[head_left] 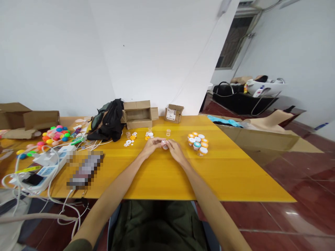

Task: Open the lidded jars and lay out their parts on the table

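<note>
My left hand (151, 146) and my right hand (173, 150) meet over the middle of the table, fingers closed around a small clear cup (165, 147). A small white piece with holes (163, 142) shows at its top, between the fingertips. Which fingers press on which part is too small to tell. Just beyond stands another clear cup (168, 132). Left of my hands lie loose white and orange discs (128, 142), with more small parts (149, 135) nearer the left hand. Several lidded cups (196, 144), with white, orange and teal lids, stand grouped to the right.
Two cardboard boxes, one open (138, 118) and one smaller (174, 114), stand at the back beside a black bag (110, 120). At left are colourful balls (56, 134), a power strip (56, 167), cables and a blurred phone (86, 170). The table's right edge slopes past a large carton (256, 141).
</note>
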The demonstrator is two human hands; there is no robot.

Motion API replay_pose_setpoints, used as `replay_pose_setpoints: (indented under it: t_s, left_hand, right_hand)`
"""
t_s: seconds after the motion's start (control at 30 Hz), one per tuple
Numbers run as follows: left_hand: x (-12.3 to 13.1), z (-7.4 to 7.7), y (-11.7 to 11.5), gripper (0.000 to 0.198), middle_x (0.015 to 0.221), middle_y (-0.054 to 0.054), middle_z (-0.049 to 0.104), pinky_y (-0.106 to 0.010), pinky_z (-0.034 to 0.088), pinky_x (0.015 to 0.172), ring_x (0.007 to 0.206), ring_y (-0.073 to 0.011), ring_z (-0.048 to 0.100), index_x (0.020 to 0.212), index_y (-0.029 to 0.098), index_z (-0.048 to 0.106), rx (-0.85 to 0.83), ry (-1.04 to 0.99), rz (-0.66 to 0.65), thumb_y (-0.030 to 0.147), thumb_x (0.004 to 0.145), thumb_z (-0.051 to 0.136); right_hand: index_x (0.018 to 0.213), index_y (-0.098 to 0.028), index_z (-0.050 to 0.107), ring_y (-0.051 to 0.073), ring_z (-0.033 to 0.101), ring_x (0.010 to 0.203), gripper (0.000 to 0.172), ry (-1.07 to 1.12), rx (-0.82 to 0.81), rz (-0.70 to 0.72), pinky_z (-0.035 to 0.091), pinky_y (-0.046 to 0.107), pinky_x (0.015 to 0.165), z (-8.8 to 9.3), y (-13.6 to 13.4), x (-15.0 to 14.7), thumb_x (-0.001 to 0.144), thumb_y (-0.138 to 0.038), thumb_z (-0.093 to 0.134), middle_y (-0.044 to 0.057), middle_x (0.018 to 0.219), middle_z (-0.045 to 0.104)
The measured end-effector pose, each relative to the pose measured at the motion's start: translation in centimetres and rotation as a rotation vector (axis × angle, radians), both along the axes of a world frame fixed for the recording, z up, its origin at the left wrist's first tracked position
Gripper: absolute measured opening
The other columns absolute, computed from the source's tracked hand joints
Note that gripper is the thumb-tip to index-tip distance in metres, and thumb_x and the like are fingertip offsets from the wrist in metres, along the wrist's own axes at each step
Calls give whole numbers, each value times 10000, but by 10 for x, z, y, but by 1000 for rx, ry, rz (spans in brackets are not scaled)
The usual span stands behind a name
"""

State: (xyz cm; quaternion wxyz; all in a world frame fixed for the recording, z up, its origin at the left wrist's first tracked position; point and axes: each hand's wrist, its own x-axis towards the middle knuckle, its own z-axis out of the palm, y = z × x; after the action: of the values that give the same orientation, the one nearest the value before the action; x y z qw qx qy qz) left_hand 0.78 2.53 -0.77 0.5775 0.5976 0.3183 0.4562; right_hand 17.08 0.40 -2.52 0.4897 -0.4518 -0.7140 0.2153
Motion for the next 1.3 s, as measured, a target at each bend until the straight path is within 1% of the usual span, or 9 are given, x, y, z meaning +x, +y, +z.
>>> replay_pose_setpoints:
  t_s: [0.17, 0.37, 0.5, 0.6, 0.77, 0.87, 0.97, 1.17, 1.3]
  left_hand:
    - [-2, -1, 1, 405, 901, -63, 785, -306, 518, 798, 834, -197, 697, 954, 175, 795, -17, -10, -12, 389, 620, 875]
    - [-3, -4, 6, 419, 842, -54, 772, -316, 510, 787, 827, -203, 685, 944, 165, 783, 20, 30, -1, 428, 629, 867]
    - [-6, -4, 10, 358, 853, -49, 760, -329, 505, 811, 844, -207, 667, 907, 182, 783, 152, 152, 27, 460, 686, 822]
    - [-11, -2, 12, 263, 857, -49, 740, -333, 499, 818, 857, -206, 641, 857, 204, 792, 303, 311, 77, 447, 756, 772]
    - [-21, -2, 16, 125, 990, -53, 694, -392, 457, 992, 983, -220, 603, 849, 240, 797, 493, 493, 75, 346, 795, 757]
    - [-26, -3, 17, 79, 1051, -53, 663, -406, 428, 1054, 1040, -228, 584, 847, 251, 796, 525, 567, 75, 293, 793, 757]
    - [-30, -4, 19, 95, 1069, -53, 647, -412, 409, 1088, 1084, -235, 571, 880, 262, 795, 523, 604, 71, 280, 800, 747]
    - [-31, -6, 21, 223, 1040, -52, 661, -408, 452, 1042, 1044, -220, 606, 885, 238, 781, 513, 557, 39, 93, 764, 662]
    - [-30, -7, 21, 257, 1027, -49, 684, -395, 474, 1010, 1029, -213, 615, 920, 222, 764, 516, 520, 36, 79, 776, 606]
  right_hand:
    - [686, -246, 579, 225, 593, 730, 489, 45, -6, 16, 495, 351, 750, 2, -1, -1, 944, -600, 362, 46, 723, 662]
    - [617, -242, 532, 199, 570, 666, 553, 120, -44, 17, 479, 321, 708, 4, -4, -3, 930, -661, 353, 15, 625, 611]
    - [630, -239, 551, 198, 571, 672, 556, 150, -23, -3, 468, 315, 700, 6, -4, -1, 925, -672, 364, 13, 635, 610]
    - [660, -240, 573, 203, 577, 696, 517, 145, 16, -32, 471, 317, 713, 7, -4, 1, 950, -616, 368, 20, 674, 627]
    - [708, -242, 627, 213, 575, 742, 398, 18, 91, -96, 463, 325, 734, 4, -2, 2, 962, -486, 442, 32, 729, 645]
    - [752, -242, 673, 215, 579, 771, 329, -80, 132, -95, 466, 340, 776, 2, -2, 2, 964, -400, 476, 38, 759, 656]
    - [804, -246, 715, 214, 585, 813, 269, -181, 154, -61, 466, 355, 815, 0, -3, 1, 958, -337, 513, 44, 812, 667]
    - [845, -272, 766, 226, 579, 934, 168, -380, 203, -20, 461, 375, 827, -3, -9, -1, 914, -278, 613, 63, 948, 668]
    - [861, -281, 776, 236, 578, 973, 120, -428, 187, -17, 467, 390, 835, -2, -10, -3, 879, -256, 661, 67, 998, 662]
